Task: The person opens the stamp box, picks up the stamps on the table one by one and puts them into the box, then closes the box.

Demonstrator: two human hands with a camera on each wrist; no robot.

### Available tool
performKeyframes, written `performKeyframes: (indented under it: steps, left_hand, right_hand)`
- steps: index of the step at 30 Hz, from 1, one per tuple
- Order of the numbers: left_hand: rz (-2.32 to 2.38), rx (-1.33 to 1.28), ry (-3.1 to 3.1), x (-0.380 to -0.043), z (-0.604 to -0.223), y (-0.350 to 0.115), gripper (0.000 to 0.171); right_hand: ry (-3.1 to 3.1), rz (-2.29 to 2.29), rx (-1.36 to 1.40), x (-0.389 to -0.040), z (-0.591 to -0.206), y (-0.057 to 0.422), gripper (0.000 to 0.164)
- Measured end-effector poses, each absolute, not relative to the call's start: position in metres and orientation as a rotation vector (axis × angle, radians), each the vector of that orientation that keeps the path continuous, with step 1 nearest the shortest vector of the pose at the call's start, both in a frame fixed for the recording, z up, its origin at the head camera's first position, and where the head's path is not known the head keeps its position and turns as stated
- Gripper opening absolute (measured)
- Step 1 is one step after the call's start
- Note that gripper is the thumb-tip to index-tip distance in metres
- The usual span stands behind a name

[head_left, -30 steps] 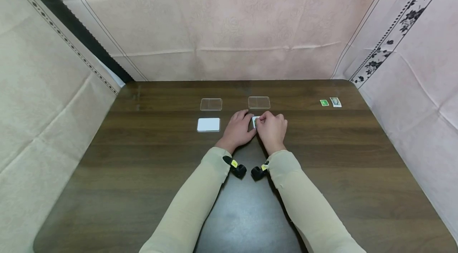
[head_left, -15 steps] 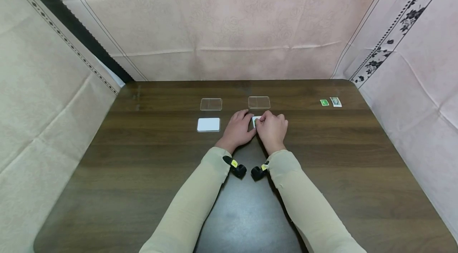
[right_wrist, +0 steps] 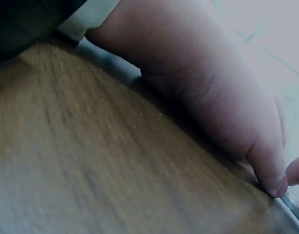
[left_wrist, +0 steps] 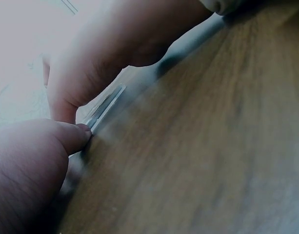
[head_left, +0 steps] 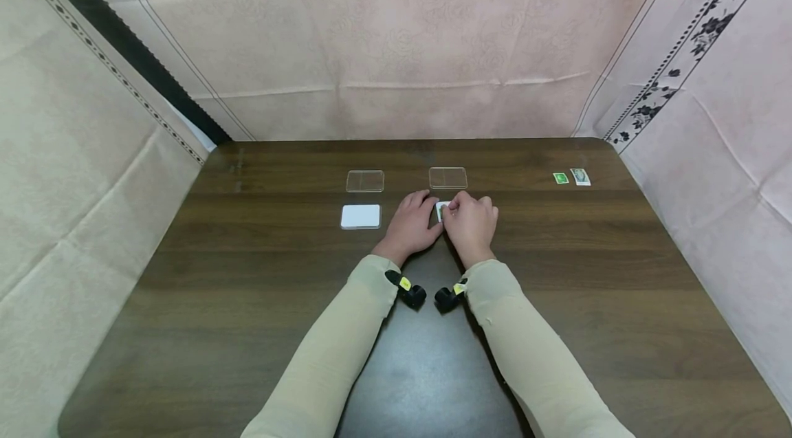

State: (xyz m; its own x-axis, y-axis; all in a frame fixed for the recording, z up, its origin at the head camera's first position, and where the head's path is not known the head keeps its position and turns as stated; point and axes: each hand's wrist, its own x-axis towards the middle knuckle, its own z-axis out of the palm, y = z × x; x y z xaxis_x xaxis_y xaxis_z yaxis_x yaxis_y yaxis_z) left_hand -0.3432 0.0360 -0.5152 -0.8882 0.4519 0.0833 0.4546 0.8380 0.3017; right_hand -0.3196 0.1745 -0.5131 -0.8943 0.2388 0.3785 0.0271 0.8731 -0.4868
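Note:
A shallow clear case with a white insert (head_left: 438, 207) lies between my hands, mostly covered by them; its thin clear edge (left_wrist: 110, 103) shows in the left wrist view. My left hand (head_left: 411, 221) holds this case at its left end, thumb at the near edge and forefinger toward the far one. My right hand (head_left: 471, 223), fingers curled, pinches a small greenish stamp-like piece (head_left: 443, 211) over the insert; its print is too small to read. In the right wrist view the right thumb (right_wrist: 273, 180) reaches down beside the case edge.
A second case with a white insert (head_left: 361, 216) lies left of my hands. Two clear lids, one left (head_left: 365, 181) and one right (head_left: 448, 177), lie behind. At the far right are a small green stamp (head_left: 560, 178) and a larger bluish stamp (head_left: 580, 177).
My right fingers have shifted very slightly over the case. My left hand and the other things have stayed in place.

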Motion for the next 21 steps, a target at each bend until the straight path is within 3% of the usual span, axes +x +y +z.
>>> performKeyframes:
  steps: [9,21]
  left_hand:
    - [-0.536,-0.734,-3.008,-0.342,-0.515,0.035,0.057]
    - [-0.553,-0.755,-3.014,-0.340,-0.512,0.033,0.061]
  right_hand:
    - [-2.467,0.816,-0.140,-0.318,-0.513,0.185,0.023]
    - [-2.392,0.929,-0.282,-0.324,-0.514,0.223,0.025]
